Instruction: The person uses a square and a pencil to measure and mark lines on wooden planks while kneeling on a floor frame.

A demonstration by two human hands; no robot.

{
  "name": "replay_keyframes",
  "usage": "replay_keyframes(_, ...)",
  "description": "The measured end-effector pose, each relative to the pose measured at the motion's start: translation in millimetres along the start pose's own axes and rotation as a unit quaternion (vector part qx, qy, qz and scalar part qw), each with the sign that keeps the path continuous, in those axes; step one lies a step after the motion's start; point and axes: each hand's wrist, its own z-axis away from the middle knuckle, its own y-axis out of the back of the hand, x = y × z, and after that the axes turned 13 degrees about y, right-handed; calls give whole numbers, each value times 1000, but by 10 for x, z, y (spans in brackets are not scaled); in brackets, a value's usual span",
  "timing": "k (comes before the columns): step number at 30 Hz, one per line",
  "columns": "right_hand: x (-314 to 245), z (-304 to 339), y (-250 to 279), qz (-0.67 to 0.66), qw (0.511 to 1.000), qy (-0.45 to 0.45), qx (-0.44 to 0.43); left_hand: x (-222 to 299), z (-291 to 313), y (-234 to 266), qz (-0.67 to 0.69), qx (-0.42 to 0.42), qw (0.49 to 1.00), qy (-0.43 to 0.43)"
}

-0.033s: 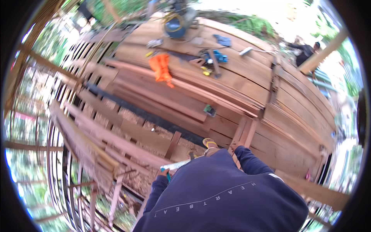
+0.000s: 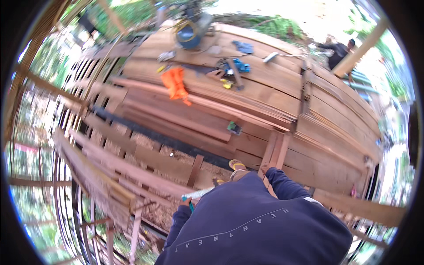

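Observation:
My left hand [image 2: 185, 202] is closed around the teal handle of a tool [image 2: 197, 194] with a pale, flat blade-like part, partly covered by my body; it may be a handsaw. My right hand [image 2: 265, 168] grips the edge of a narrow reddish plank [image 2: 269, 154], one of a few lying side by side across the deck boards. Its fingers are small and partly blurred. Between my hands, a foot in a yellow-strapped sandal [image 2: 237, 165] stands by the dark beam.
Orange cloth [image 2: 174, 83], a hammer [image 2: 236, 74], a blue power tool [image 2: 242, 66] and a blue bucket-like container [image 2: 188, 36] lie on the wooden deck [image 2: 278, 95]. A small green-and-black item [image 2: 234, 128] sits nearer. Open slatted framing [image 2: 115, 137] is left; another person [image 2: 339, 54] is far right.
The whole view has shifted slightly, so the deck and tools appear farther left. Both hands keep nearly the same places on the tool and the plank.

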Motion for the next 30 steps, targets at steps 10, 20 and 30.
replay_keyframes(10,507,767,-751,146,989,-26,-20,401,-514,268,-147,69,985,57)
replay_keyframes(20,500,833,-936,4,973,-190,131,788,-189,120,-185,88,970,-131)
replay_keyframes(30,-1337,1209,504,7,956,143,256,1469,391,-279,23,-133,988,-71)
